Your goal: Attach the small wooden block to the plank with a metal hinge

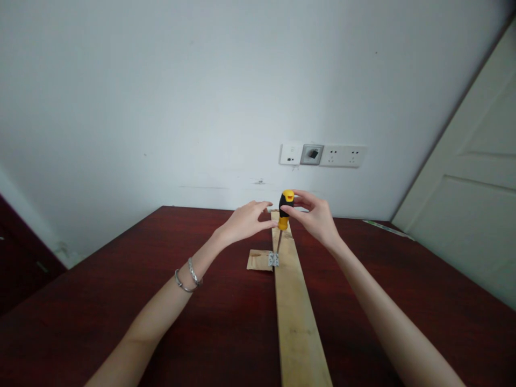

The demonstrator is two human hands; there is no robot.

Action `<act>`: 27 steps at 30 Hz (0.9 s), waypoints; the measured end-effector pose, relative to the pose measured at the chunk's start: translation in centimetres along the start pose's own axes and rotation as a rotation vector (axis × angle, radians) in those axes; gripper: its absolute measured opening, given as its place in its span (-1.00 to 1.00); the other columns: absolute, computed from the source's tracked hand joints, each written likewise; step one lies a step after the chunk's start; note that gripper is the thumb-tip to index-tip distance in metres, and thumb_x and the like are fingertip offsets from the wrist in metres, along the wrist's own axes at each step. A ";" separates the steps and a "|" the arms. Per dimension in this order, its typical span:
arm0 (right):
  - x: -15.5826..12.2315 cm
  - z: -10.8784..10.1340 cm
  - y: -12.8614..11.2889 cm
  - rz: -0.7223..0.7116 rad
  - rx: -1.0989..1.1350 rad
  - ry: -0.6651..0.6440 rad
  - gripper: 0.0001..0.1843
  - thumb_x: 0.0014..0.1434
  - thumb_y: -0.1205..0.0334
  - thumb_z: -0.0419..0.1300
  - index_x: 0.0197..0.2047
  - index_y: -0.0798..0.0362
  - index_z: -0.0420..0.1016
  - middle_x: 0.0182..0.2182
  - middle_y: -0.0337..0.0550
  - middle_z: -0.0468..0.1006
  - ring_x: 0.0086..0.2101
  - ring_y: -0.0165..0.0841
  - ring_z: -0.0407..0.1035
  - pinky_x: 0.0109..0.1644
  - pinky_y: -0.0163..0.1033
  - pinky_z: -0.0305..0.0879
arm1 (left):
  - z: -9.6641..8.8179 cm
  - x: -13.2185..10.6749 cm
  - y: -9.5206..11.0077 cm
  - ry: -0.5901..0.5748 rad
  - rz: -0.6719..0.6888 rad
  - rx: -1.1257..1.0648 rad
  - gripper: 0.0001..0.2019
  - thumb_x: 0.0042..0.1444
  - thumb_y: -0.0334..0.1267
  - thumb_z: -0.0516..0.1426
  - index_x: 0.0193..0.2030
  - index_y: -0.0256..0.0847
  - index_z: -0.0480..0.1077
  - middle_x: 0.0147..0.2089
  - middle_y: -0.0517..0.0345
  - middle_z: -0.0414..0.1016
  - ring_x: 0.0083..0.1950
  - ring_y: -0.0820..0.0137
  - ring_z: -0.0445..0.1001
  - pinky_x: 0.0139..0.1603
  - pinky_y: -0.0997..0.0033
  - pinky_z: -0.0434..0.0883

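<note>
1 head-worn camera looks forward and down across a table (226, 312) toward a wall (226, 102).

screwdriver (282, 222): yellow-and-black handle, standing near-upright, leaning slightly, tip pointing down at hinge's right leaf, contact too small to tell | hinge (273, 259): silvery, lying opened flat, bridging board and block | board (298, 312): long, pale wood, lying flat on tabletop (217, 322) | wooden block (258, 260): small, sitting at board's left edge

Smooth wood-grained table (217, 333), matt bare-wood plank (296, 306), metal hinge (273, 259), plastic screwdriver handle (283, 222), smooth metal shaft (279, 240)
</note>
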State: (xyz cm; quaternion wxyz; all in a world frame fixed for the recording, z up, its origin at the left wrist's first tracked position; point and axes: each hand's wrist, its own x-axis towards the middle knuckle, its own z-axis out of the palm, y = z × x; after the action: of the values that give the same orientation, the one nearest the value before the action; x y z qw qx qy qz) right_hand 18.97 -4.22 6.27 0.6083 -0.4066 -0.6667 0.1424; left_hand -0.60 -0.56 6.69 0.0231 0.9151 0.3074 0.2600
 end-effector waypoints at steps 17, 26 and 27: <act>0.4 -0.3 2.7 -0.005 0.107 0.112 -0.46 -0.01 0.01 0.29 0.04 0.02 0.44 -0.12 -0.05 0.54 -0.16 -0.22 0.45 -0.14 -0.08 0.47 | 8.3 -2.0 -4.6 -0.699 -0.007 0.004 0.02 -0.25 0.17 0.27 0.29 -0.30 0.01 0.16 -0.19 0.15 0.20 0.01 0.11 0.11 0.20 0.19; 0.3 0.5 3.8 0.049 0.186 0.069 -0.40 0.01 -0.07 0.25 0.08 0.02 0.40 -0.09 -0.04 0.53 -0.12 -0.21 0.45 -0.05 -0.01 0.45 | 10.0 -2.7 -5.9 -0.637 0.004 -0.044 -0.08 -0.16 0.21 0.22 0.25 -0.32 0.10 0.10 -0.13 0.18 0.16 0.06 0.14 0.12 0.22 0.18; 0.2 0.5 3.8 0.049 0.182 0.071 -0.40 0.01 -0.07 0.25 0.09 0.02 0.40 -0.09 -0.04 0.53 -0.11 -0.21 0.45 -0.05 -0.01 0.45 | 10.1 -2.7 -5.9 -0.645 0.007 -0.048 -0.08 -0.18 0.22 0.22 0.24 -0.31 0.11 0.08 -0.11 0.19 0.15 0.08 0.15 0.12 0.23 0.18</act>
State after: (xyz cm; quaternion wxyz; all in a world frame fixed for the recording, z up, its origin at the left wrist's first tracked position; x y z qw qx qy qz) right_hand 19.93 -1.47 3.69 0.6623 -0.3706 -0.6189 0.2024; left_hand -0.74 3.87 -4.52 0.1399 0.9506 0.2748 -0.0361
